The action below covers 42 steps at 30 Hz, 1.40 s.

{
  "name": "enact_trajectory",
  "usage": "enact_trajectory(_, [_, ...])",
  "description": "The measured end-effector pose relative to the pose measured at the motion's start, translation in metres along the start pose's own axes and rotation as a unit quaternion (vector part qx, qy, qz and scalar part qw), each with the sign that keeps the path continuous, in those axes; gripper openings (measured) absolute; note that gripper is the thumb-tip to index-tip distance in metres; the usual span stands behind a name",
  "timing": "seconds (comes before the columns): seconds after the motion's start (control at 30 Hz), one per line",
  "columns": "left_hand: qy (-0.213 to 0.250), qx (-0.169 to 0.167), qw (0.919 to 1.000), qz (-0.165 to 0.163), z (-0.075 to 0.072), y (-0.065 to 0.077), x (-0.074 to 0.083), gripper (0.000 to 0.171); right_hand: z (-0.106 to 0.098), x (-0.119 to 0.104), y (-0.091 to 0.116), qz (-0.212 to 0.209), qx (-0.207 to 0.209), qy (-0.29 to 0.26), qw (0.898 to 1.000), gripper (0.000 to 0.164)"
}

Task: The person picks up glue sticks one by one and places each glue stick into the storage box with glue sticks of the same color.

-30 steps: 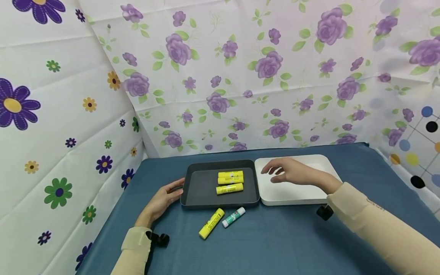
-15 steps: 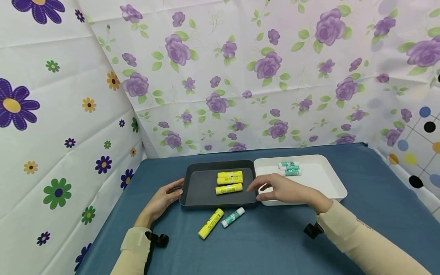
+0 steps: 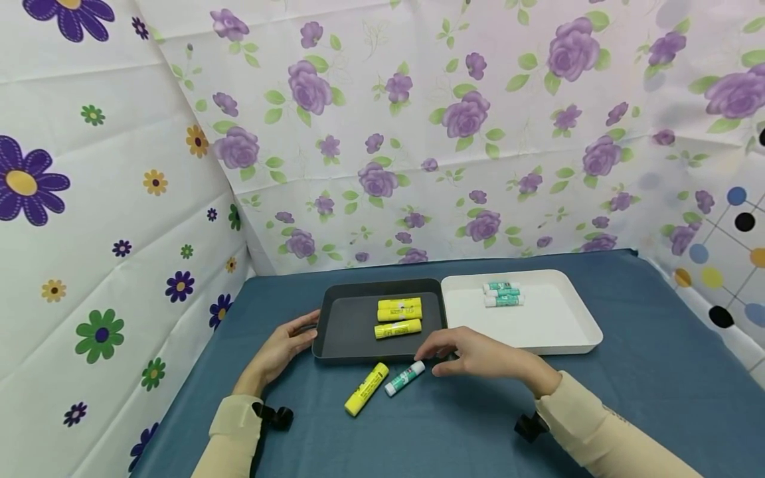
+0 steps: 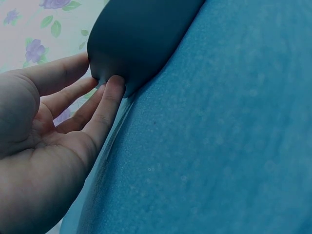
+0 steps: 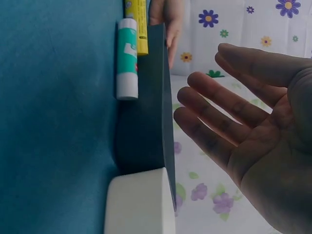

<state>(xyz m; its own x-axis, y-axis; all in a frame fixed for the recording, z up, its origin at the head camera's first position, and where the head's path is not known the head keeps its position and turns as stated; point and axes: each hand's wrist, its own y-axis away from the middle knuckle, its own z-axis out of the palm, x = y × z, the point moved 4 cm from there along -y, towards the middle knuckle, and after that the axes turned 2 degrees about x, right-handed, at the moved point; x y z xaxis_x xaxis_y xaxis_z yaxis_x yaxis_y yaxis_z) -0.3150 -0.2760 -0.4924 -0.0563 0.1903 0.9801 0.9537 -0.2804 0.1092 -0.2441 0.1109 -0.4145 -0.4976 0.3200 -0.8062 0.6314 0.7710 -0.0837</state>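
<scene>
My left hand (image 3: pixel 285 350) touches the left end of a dark grey tray (image 3: pixel 349 325); in the left wrist view its fingertips rest against the tray's wall (image 4: pixel 131 44). My right hand (image 3: pixel 478 358) hovers just right of a green-and-white glue stick (image 3: pixel 405 379), fingers spread with nothing between them. In the right wrist view that glue stick (image 5: pixel 127 61) lies apart from the fingers. Beside it on the cloth is a yellow glue stick (image 3: pixel 366 390). Several yellow glue sticks (image 3: pixel 398 329) lie in the grey tray.
A white tray (image 3: pixel 562 318) adjoins the grey one on the right, with several green-and-white glue sticks (image 3: pixel 504 301) in it. Blue cloth (image 3: pixel 454 431) covers the table. Floral sheets (image 3: pixel 370 133) hang behind and at the left.
My right hand has come from over the white tray toward the front left, down beside the loose green-and-white glue stick. My left hand has stayed at the grey tray.
</scene>
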Motion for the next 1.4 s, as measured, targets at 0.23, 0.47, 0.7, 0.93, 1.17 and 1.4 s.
enact_trajectory(0.23, [-0.002, 0.001, 1.0000, 0.003, 0.000, 0.000, 0.000, 0.060, 0.012, 0.005, 0.004, -0.001, -0.003, -0.007, 1.000, 0.032])
enact_trajectory(0.47, [-0.004, -0.001, 1.0000, 0.003, 0.000, 0.000, 0.000, 0.061, 0.021, 0.008, 0.004, 0.008, 0.004, -0.010, 1.000, 0.032])
enact_trajectory(0.7, [-0.003, -0.001, 1.0000, 0.002, 0.000, 0.000, 0.000, 0.060, 0.021, 0.010, 0.003, 0.022, 0.020, -0.029, 0.999, 0.031])
enact_trajectory(0.93, [-0.002, 0.000, 1.0000, 0.003, 0.000, -0.001, 0.000, 0.060, 0.025, 0.015, -0.001, 0.018, 0.037, -0.022, 0.999, 0.031])
enact_trajectory(1.17, [-0.009, 0.000, 1.0000, 0.002, 0.001, -0.001, -0.001, 0.060, 0.035, 0.018, -0.004, 0.009, 0.042, -0.010, 0.999, 0.029])
enact_trajectory(1.4, [-0.005, 0.003, 1.0000, 0.001, 0.001, 0.000, 0.001, 0.059, 0.040, 0.018, -0.007, 0.006, 0.043, -0.019, 0.999, 0.029])
